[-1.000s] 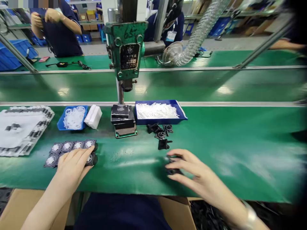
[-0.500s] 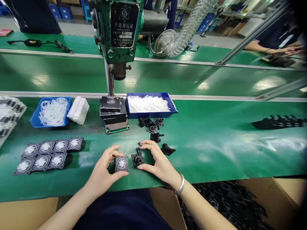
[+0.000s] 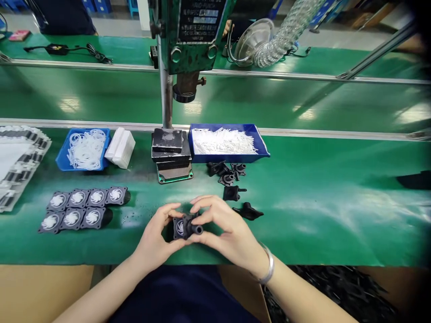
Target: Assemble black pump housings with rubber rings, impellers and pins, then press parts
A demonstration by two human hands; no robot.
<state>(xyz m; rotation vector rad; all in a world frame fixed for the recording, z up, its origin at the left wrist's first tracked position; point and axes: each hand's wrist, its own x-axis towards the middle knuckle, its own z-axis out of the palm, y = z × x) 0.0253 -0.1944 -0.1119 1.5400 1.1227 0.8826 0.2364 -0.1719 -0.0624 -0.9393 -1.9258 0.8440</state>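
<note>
My left hand [image 3: 158,235] is closed around a square black pump housing [image 3: 179,229] with a white spiral-bladed impeller in it. Between the fingers and thumb of my right hand [image 3: 229,233] is a black pump cover [image 3: 194,228] with a round spout, tilted and overlapping the housing's right side. Whether the two parts touch cannot be made out. Left of my hands, several similar housings with white impellers [image 3: 78,197] lie in two rows. Several loose black covers [image 3: 231,193] lie beyond my right hand.
A green hand press [image 3: 198,40] stands over stacked black blocks [image 3: 170,148]. Behind are a blue tray of white pins [image 3: 224,142], a blue bin of white rings [image 3: 85,149] and white blocks [image 3: 120,148]. A box of black parts [image 3: 323,287] sits below the table edge.
My right hand has brought the cover left and turned it, so it now overlaps the housing in my left hand. The view has shifted a little.
</note>
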